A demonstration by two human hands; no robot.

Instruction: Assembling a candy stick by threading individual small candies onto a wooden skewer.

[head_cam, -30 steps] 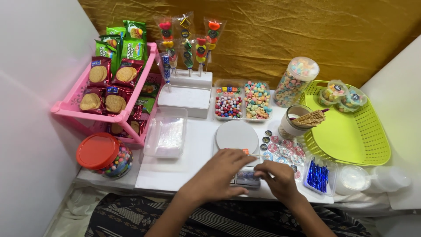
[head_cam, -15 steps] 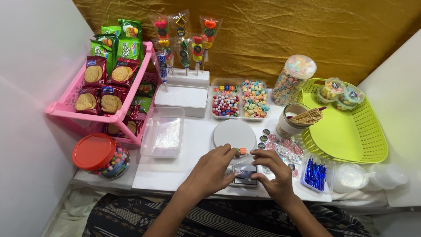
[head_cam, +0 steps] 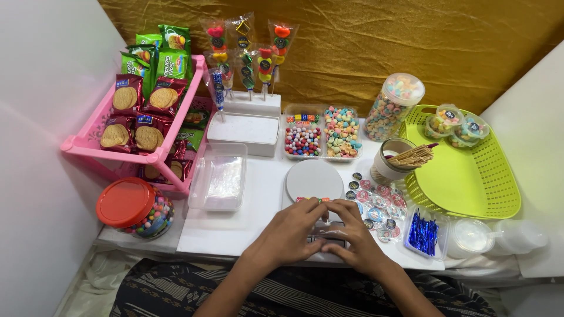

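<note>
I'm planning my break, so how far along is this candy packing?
Done: wrapped candy skewers stand in the white block. In hand: left hand and right hand cover a small clear packet. Left, probably: loose sticks in the cup, full candy trays.

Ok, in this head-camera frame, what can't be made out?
- What the left hand and right hand work on: head view, mostly covered by both hands; only a small clear-looking piece shows between them.
- Lower edge of the round white scale: hidden by the fingers.
- Designs on the round stickers: too small.
- Pink rack lower shelf: shaded by the upper shelf.
</note>
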